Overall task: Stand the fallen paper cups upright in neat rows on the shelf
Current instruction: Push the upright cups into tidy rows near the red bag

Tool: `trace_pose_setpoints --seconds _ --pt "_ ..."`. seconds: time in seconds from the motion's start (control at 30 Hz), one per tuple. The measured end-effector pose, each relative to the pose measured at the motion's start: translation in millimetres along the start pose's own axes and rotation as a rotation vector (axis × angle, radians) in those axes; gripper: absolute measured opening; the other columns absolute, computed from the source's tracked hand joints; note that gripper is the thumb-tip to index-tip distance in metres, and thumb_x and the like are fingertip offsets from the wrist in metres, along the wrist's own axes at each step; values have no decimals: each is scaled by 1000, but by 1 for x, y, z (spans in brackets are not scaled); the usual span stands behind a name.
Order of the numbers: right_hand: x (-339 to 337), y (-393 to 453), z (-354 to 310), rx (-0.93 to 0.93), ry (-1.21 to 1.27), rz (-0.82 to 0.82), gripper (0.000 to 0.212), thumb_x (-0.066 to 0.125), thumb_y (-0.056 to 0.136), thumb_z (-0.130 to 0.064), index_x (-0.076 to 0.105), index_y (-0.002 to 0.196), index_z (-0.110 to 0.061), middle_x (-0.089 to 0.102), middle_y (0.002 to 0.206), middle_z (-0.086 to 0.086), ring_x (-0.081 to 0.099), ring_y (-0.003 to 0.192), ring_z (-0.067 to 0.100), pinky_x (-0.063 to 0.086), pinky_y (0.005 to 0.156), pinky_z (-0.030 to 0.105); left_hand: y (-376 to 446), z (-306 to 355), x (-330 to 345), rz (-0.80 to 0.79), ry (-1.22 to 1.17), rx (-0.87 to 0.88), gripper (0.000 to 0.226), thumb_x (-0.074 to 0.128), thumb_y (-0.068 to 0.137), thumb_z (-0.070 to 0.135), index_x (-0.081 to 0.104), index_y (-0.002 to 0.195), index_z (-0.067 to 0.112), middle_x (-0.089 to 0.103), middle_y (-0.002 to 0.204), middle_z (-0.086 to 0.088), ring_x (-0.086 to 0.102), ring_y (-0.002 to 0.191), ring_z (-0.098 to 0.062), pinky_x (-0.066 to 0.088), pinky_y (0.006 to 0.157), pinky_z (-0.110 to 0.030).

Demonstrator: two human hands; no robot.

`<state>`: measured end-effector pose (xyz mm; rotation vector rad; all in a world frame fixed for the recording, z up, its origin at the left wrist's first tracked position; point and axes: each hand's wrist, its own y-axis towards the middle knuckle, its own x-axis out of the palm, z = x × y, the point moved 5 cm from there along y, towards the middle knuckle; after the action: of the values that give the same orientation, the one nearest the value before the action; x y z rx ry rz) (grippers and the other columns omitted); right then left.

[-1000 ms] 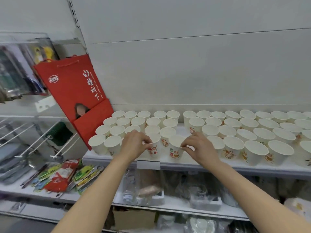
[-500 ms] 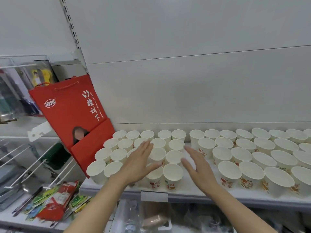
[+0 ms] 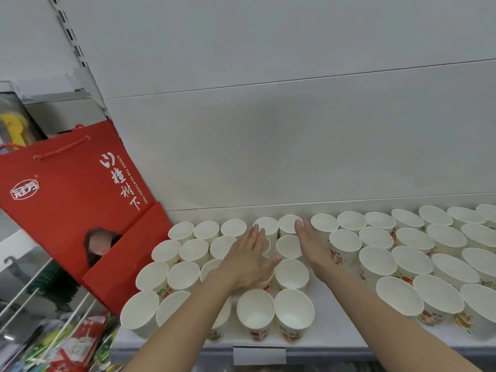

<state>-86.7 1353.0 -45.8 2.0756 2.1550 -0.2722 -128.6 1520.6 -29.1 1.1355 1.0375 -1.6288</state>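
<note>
White paper cups stand upright, mouths up, in rows across the white shelf, before a pale panelled back wall. The left hand and right hand, fingers straight and holding nothing, flank one column of cups. A red gift bag leans at the shelf's left end.

white panelled back wall with slotted upright; red gift bag left, possibly leaning; even light.
</note>
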Motion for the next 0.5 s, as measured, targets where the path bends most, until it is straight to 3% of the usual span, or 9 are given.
trace_pose_setpoints --seconds 0.07,0.2,0.27,0.33,0.4,0.5 --pt "4 4 -1 -14 -18 -1 46 29 99 -52 46 126 -19 48 127 -1 44 120 16 38 83 25 11 1 -4 4 54 2 82 18 95 66 -7 154 15 -17 161 0 -19 147 -12 -6 121 -36" --pt "7 18 -4 -112 -315 20 48 29 100 -46 54 124 -13 44 136 8 37 131 26 28 109 39 30 0 -1 -44 142 -3 78 12 96 65 1 155 15 -6 163 -2 -10 149 -15 -5 121 -39" --pt "6 23 -10 -160 -525 2 42 33 102 -35 62 116 -9 40 143 13 36 133 29 26 108 35 34 0 -1 -30 156 0 76 10 96 65 5 155 18 1 163 1 -5 150 -16 -3 120 -42" --pt "3 24 -23 -283 -651 19 38 35 101 -32 67 85 -18 61 112 9 51 108 28 38 92 37 38 -1 -5 -1 153 25 72 10 96 64 9 155 22 4 163 2 -2 150 -16 -1 120 -44" --pt "1 23 -31 -329 -735 -6 38 35 100 -34 46 63 -31 55 79 -3 49 87 21 38 77 37 42 -2 -9 -5 144 48 68 10 97 61 10 154 24 5 163 3 -2 149 -15 0 120 -44" --pt "10 22 -26 -278 -905 -160 39 32 101 -34 39 63 -34 51 76 -6 49 89 20 34 83 36 48 -3 -7 -54 150 37 67 10 98 60 9 154 24 10 162 4 2 149 -16 0 120 -44"
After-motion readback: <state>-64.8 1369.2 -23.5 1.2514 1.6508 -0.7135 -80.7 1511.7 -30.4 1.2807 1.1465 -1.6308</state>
